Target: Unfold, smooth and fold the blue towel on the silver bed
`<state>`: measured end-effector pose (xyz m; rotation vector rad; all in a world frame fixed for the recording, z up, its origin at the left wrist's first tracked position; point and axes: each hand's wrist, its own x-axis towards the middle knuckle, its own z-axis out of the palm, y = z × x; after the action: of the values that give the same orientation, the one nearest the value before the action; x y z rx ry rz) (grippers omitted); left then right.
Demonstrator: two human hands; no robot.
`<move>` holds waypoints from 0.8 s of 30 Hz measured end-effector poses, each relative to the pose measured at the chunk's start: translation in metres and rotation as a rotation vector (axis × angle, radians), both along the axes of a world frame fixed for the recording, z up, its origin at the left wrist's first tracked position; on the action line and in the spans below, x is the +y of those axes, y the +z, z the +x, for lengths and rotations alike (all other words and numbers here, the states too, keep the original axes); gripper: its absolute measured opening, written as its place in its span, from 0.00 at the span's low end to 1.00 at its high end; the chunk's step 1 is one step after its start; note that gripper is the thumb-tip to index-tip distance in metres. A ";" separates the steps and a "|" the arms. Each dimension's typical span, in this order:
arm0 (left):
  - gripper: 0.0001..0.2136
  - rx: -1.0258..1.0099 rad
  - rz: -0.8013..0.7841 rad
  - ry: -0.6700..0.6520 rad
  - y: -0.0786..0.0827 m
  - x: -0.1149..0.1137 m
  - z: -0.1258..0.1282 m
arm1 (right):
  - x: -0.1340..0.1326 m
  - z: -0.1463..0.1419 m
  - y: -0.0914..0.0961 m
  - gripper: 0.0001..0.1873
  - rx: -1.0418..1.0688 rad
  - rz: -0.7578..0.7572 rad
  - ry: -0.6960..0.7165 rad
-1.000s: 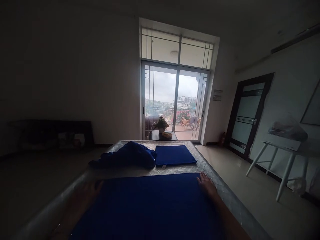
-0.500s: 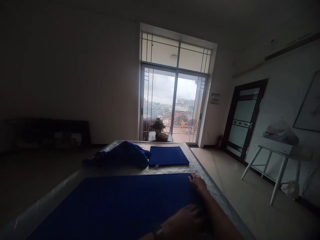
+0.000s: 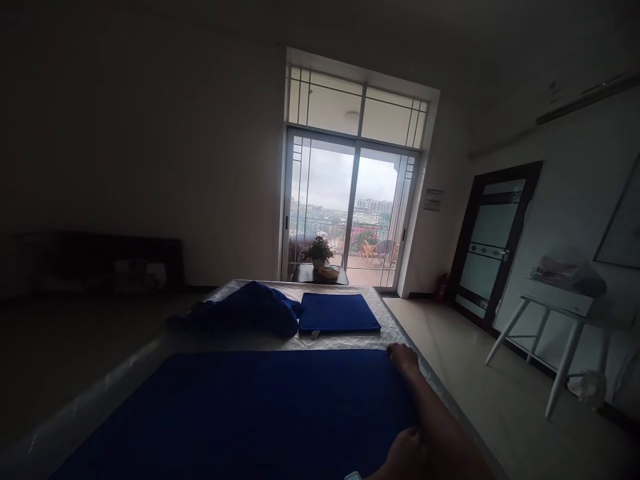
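A large dark-blue cloth (image 3: 260, 407) lies spread flat over the near part of a mattress in a shiny quilted cover (image 3: 280, 343). At the cloth's far right corner, my right hand (image 3: 404, 361) has its fingers curled closed on the fabric. Lower along the right edge is my left hand (image 3: 406, 455), its fingers bent closed at the cloth's border and partly dark; a watch shows at its wrist. Beyond the spread cloth lie a neatly folded blue cloth (image 3: 340, 312) with a small white tag and, left of it, a crumpled blue cloth (image 3: 250, 310).
Past the mattress stand a small dark table (image 3: 300, 275) with a potted plant (image 3: 319, 251) and glass sliding doors (image 3: 323, 200). On the right are a white stool (image 3: 550, 310) carrying a box and plastic bag, and a dark-framed door (image 3: 487, 247). Low dark furniture (image 3: 105, 260) is at left.
My right hand has gone from fingers resting spread to curled closed at the cloth's corner. My left hand has moved right and nearer, to the cloth's right edge. The view has shifted slightly.
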<state>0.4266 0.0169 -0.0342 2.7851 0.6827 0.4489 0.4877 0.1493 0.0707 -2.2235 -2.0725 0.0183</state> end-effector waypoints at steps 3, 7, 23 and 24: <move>0.11 0.011 0.419 0.055 0.007 -0.012 -0.011 | 0.003 0.003 -0.003 0.20 0.008 0.006 -0.009; 0.09 -0.168 0.974 0.128 0.038 -0.036 -0.056 | 0.009 0.006 -0.006 0.18 0.042 0.004 -0.026; 0.12 -0.226 0.424 0.839 0.088 -0.102 -0.326 | 0.008 -0.127 0.014 0.15 0.999 0.220 0.211; 0.11 -0.286 0.385 0.890 0.084 -0.110 -0.343 | 0.008 -0.154 0.017 0.16 1.043 0.214 0.250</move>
<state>0.0833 -0.0936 0.0498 2.4778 1.9065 1.2088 0.3339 0.1572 0.0873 -1.3202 -1.5885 0.7504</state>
